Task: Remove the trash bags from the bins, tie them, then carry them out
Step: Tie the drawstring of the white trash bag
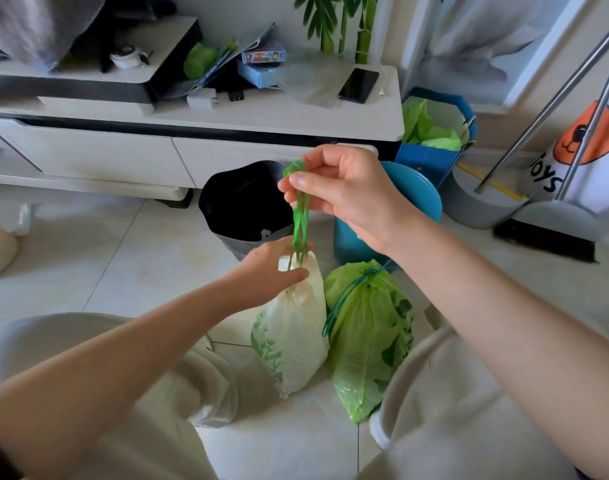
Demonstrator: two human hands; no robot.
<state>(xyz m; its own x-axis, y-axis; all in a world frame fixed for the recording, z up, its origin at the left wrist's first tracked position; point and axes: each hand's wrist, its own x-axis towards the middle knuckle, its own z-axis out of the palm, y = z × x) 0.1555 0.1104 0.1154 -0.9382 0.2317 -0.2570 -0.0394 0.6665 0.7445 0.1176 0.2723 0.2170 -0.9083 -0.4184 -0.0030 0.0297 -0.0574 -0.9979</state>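
Observation:
A pale white trash bag [292, 337] with green print stands on the floor between my knees. My left hand [272, 271] pinches its gathered neck. My right hand [344, 192] holds the bag's green drawstring [300, 220] stretched taut straight above the neck. To the right of it a green trash bag [369, 337] stands with its drawstring pulled tight. Behind them a grey bin [244, 206] with a black inside stands with no bag in it. A blue round bin [417, 195] is partly hidden behind my right hand.
A low white cabinet [227, 133] with a phone [358, 85] and clutter runs across the back. A blue square bin [434, 140] holding a green liner stands at its right end. A dustpan and broom [545, 216], metal poles and a toy bag fill the right side.

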